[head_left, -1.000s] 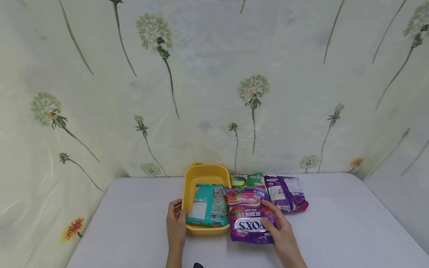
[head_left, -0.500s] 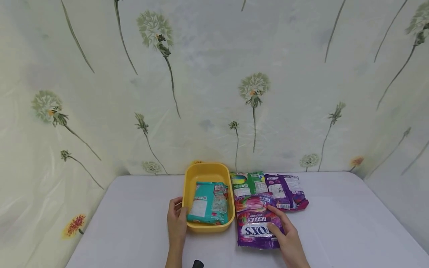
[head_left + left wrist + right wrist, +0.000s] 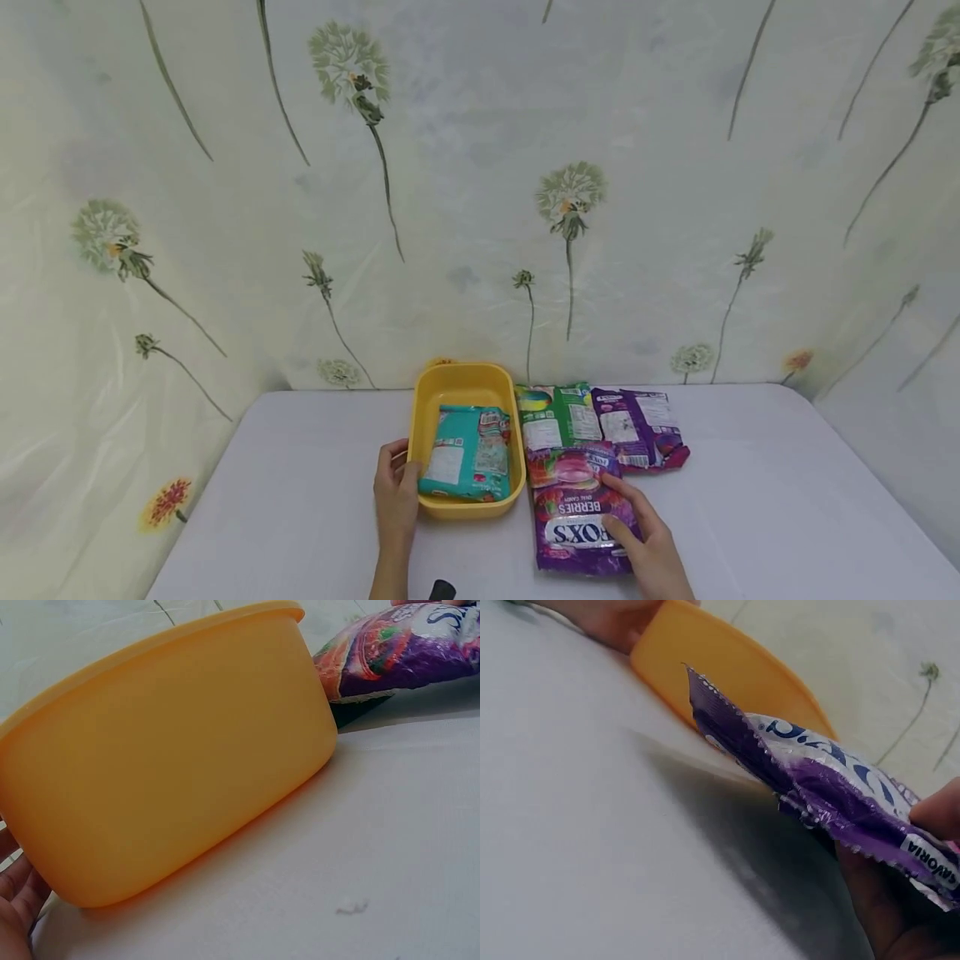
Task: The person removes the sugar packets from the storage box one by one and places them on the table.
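Note:
My right hand (image 3: 647, 537) grips a purple bag of Fox's Berries candy (image 3: 577, 500) by its right side, thumb on top and fingers underneath. Seen from the right wrist, the candy bag (image 3: 832, 780) is tilted above the table, with a shadow below it. My left hand (image 3: 397, 492) holds the left side of a yellow plastic tub (image 3: 487, 510), its thumb near the rim. In the left wrist view, fingers (image 3: 26, 889) touch the tub's outer wall at lower left. A teal bag (image 3: 465, 454) lies inside the tub.
A green bag (image 3: 558, 412) lies right of the tub, its lower edge partly covered by the held candy bag. Beside it lies another purple bag (image 3: 637, 429). A flowered sheet rises behind the white table (image 3: 765, 500). Something black (image 3: 442, 590) shows at the bottom edge.
My right hand has drawn the purple candy bag away from the tub, rightward and toward me, uncovering more of the green bag. The left hand and tub stay almost still.

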{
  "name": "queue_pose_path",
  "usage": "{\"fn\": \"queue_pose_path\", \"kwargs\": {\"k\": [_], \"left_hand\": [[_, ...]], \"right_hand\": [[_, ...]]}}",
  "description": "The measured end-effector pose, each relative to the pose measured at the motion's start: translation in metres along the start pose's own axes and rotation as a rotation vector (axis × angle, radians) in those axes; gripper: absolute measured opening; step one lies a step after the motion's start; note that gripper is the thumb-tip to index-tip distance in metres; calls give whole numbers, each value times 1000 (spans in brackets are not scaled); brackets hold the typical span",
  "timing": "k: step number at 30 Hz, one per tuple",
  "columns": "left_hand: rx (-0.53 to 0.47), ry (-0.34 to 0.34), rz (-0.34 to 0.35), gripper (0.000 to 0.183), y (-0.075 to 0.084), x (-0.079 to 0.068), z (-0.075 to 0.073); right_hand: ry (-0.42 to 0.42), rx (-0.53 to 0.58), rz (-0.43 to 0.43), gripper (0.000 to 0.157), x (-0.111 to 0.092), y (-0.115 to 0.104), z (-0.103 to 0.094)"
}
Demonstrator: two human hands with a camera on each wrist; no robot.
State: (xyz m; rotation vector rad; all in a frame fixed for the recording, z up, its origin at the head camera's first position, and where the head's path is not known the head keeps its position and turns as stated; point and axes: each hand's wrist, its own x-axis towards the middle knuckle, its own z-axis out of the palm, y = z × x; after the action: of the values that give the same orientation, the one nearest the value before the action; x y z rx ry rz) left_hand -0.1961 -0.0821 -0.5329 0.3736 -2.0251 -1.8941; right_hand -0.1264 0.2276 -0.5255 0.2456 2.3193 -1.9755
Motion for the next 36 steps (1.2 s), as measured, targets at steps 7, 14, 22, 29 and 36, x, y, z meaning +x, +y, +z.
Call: {"fn": "queue_pose_path", "kwargs": {"k": [7,14,22,29,36], "left_hand": [[23,-9,-11,31,28,-12,-5],[11,-15,-29,31,31,-15,-6],[24,-12,-25,31,31,-15,-5],[10,-8,-10,30,23,-11,-5],[-2,0,-10,30,-6,2,0]], "right_hand": [[-6,-41,-35,55,-6,5,4],[3,-84,-38,54,-8,8,4],[16,-100,15,53,-10,9,7],[70,-460,-191,50,-9,14,9],[67,-522,-223,48,-6,11,9]]}}
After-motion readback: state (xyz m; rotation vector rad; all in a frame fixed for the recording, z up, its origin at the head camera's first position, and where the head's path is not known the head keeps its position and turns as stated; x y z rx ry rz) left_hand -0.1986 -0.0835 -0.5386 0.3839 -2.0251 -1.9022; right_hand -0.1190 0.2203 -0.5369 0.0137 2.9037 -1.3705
